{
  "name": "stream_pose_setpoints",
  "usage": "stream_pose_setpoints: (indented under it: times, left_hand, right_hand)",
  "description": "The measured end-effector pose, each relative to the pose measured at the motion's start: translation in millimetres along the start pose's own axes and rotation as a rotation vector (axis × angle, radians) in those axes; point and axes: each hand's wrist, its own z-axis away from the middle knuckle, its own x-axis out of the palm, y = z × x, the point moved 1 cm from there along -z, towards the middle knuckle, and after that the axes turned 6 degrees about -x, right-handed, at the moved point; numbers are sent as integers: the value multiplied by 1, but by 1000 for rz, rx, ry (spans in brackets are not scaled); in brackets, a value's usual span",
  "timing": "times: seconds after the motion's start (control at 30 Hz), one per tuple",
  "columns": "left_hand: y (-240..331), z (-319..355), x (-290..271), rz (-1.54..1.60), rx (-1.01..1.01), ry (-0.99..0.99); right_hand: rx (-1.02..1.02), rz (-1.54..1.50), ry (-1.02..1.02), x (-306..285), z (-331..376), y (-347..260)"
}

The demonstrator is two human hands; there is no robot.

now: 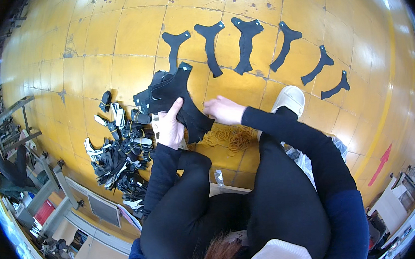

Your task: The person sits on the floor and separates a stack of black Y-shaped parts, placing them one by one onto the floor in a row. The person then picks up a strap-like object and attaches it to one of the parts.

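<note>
My left hand (168,125) grips a stack of black cut fabric pieces (170,91), thumb on top, held above the yellow tiled floor (111,44). My right hand (223,110) pinches the lower right edge of the same stack, where one piece (198,120) hangs down. Several matching black curved pieces lie in a row on the floor beyond, from one at the left (175,46) to a small one at the right (336,86). A heap of tan rubber bands (229,138) lies under my right wrist.
A pile of bundled black and white pieces (118,157) lies to the left of my knees. My white shoe (288,98) rests on the floor at right. Grey metal frames (40,193) stand at the far left, and a red arrow (381,163) marks the floor at lower right.
</note>
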Motion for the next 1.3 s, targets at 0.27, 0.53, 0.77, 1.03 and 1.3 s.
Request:
stream_pose_setpoints:
  times: [0.27,0.53,0.77,1.03,1.3]
  left_hand:
    - [-22,0,8,-101,-119,13]
    - [-25,1,20,-103,-125,-55]
    - [-27,0,15,-52,-119,-127]
    - [-27,8,27,-39,-158,-177]
    - [-42,8,16,-55,-209,-201]
  right_hand:
    - [393,-889,815,-89,23,-25]
    - [173,-125,922,-114,31,-43]
    - [81,-478,820,-101,45,-51]
    - [294,-1259,1031,-93,45,-42]
    - [409,-1432,845,-72,38,-44]
